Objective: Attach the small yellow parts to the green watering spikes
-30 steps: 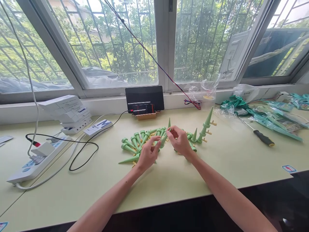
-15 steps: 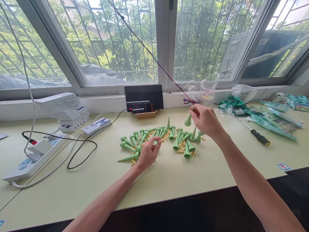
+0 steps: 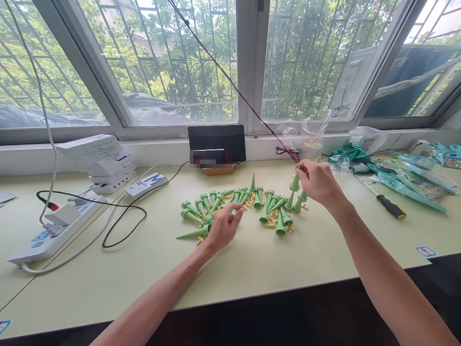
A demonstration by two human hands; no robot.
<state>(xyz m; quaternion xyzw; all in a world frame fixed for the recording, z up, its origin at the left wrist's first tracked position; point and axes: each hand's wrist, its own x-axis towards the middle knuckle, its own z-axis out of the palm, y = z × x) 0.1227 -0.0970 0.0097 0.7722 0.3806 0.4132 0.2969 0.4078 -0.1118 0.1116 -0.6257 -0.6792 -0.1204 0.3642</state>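
My right hand (image 3: 319,180) pinches a green plastic watering spike (image 3: 294,183) by its thin tip, wide end down. The held spike hangs just over an upright spike (image 3: 289,202); whether they touch I cannot tell. Beside that one stands another green spike (image 3: 300,201), partly behind my fingers. My left hand (image 3: 224,226) rests at the near edge of the left pile of green spikes (image 3: 200,206), its fingers loosely bent and thumb apart, nothing visible in it. More spikes (image 3: 280,225) lie to the right, with small yellow plastic pieces (image 3: 272,218) among them.
Behind the piles a black tablet (image 3: 216,139) leans on the sill. To the left are stacked white boxes (image 3: 104,161), a power strip (image 3: 54,240) and looping cables. A screwdriver (image 3: 391,206) and bagged teal items (image 3: 406,185) lie at right on the table (image 3: 144,278).
My right hand has moved a little right with the held spike, from free space to over the upright spike. My left hand stays in place, and the view has shifted slightly.
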